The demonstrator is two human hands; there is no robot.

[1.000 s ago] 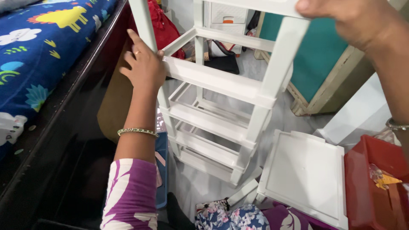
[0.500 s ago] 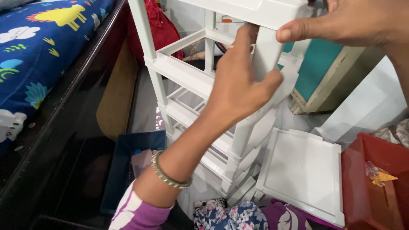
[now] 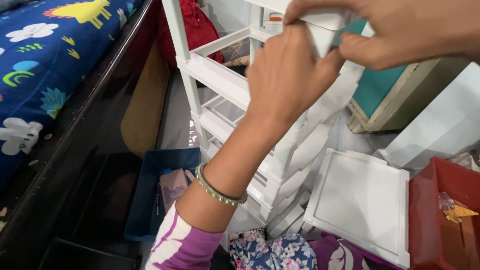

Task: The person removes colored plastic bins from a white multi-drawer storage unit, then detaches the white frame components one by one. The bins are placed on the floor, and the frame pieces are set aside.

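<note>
Both hands closed on the top corner of a white plastic shelf frame [image 3: 220, 80], the left hand [image 3: 287, 75] from below and the right hand [image 3: 395, 30] pinching from above. The frame stood upright on the floor between a dark bed frame [image 3: 85, 145] and a flat white panel [image 3: 360, 200], with a red bin [image 3: 440, 215] just beyond.

- Your two hands, left [image 3: 287, 75] and right [image 3: 395, 30], crowd the top corner of the white rack [image 3: 220, 80].
- Left of the rack, the dark bed frame [image 3: 90, 150] walls you in.
- Below, a blue bin [image 3: 145, 200], white panel [image 3: 360, 200] and red box [image 3: 435, 220] cover the floor.
- The rack's open tiers leave gaps you can reach through.
</note>
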